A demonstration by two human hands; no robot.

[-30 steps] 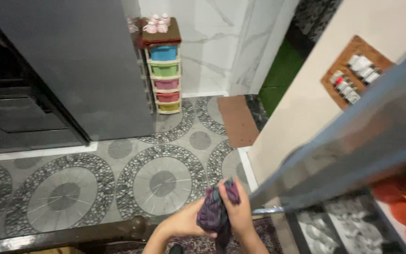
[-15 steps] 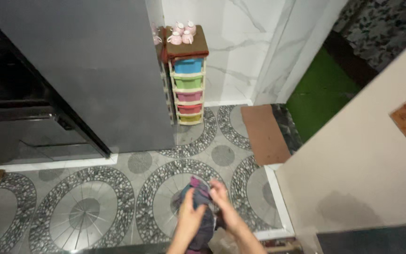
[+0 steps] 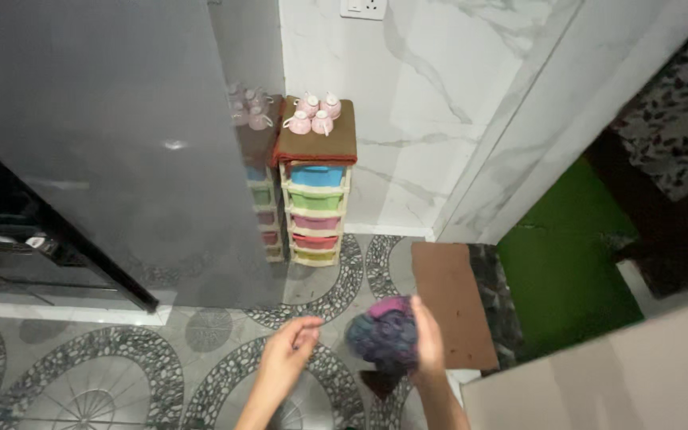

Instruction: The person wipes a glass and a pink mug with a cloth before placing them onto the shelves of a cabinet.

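Far left: glossy grey cabinet door (image 3: 113, 143). Lower centre: left hand (image 3: 288, 354), fingers loosely curled, holding nothing. Just right: purple-and-teal cloth bundle (image 3: 384, 334), gripped by right hand (image 3: 428, 342). Above, centre: plastic drawer tower (image 3: 316, 215), drawers blue, green, pink, red, yellow, all closed, contents hidden; pink teacups (image 3: 314, 114) on top. Right: brown mat (image 3: 451, 302), green carpet (image 3: 571, 263).

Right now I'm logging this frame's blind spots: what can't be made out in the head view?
- Purple-and-teal bundled cloth: its far side is hidden by the right hand, and it is motion-blurred.
- Left hand: blurred, so the fingers are unclear.
- Both forearms: cut off by the bottom edge.
- Small pink cups: too small for detail.
- Coloured plastic drawers: contents unseen.
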